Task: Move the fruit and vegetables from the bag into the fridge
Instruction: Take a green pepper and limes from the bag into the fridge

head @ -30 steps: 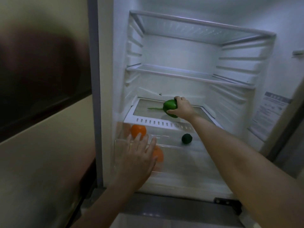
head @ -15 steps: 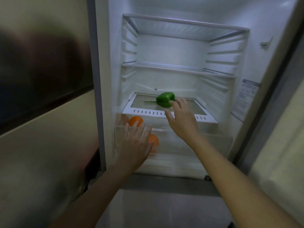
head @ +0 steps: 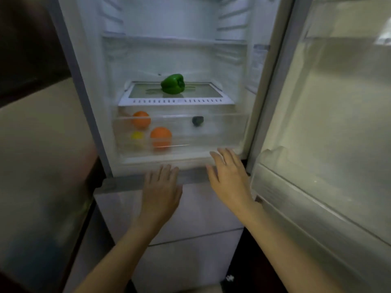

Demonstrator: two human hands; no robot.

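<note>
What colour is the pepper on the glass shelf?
Green; the bell pepper shows clearly in the head view.

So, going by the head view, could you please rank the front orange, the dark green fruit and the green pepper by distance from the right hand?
From the right hand:
1. Dark green fruit, drawer's right side.
2. Front orange, drawer's left, barely farther.
3. Green pepper, on the shelf above.

Glass shelf [head: 208,92] lies open either side of the green pepper [head: 173,84].
</note>
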